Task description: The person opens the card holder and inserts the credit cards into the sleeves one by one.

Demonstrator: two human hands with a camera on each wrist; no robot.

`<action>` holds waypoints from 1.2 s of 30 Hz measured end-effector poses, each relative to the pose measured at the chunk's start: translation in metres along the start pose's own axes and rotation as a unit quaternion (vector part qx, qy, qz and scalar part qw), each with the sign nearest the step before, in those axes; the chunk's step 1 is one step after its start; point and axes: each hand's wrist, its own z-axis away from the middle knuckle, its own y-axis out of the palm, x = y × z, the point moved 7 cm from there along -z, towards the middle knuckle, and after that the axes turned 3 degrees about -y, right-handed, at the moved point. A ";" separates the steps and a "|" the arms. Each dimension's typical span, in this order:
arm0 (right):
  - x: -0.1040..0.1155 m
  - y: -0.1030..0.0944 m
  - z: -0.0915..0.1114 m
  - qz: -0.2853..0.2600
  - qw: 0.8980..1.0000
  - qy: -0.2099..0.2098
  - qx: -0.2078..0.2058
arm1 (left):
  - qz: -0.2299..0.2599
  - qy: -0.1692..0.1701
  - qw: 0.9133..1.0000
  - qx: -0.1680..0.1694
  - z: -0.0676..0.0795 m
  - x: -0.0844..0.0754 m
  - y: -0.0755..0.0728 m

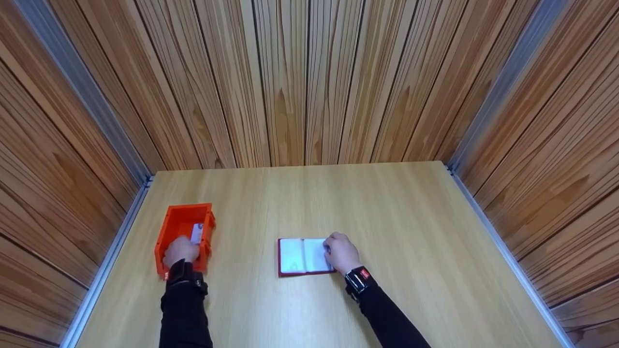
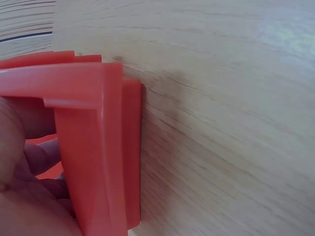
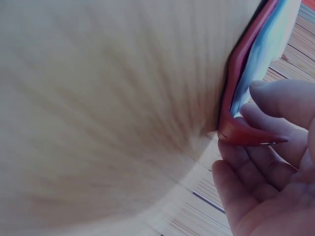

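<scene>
My left hand (image 1: 182, 250) reaches down into the near end of an orange-red plastic bin (image 1: 164, 229). In the left wrist view its fingers (image 2: 42, 155) are bent behind the bin wall (image 2: 91, 162), which hides whatever may be between them. A small white card (image 1: 197, 233) stands against the bin's right inner wall. Toward the middle of the table, a small red-covered booklet (image 1: 292, 256) lies spread out with pale, glossy pages. At its right edge my right hand (image 1: 342, 253) grips the cover. The red cover edge (image 3: 248, 135) bends up between thumb and fingers in the right wrist view.
A light wooden table (image 1: 411, 217) carries the bin and the booklet. Wood-plank walls (image 1: 304, 87) stand at the back and both sides, with grey metal rails (image 1: 508, 263) along the table's side edges. The bin sits near the left rail.
</scene>
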 end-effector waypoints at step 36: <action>0.002 0.000 0.000 0.011 1.000 -0.018 -0.016 | 0.032 -0.025 0.999 -0.005 -0.005 0.004 -0.002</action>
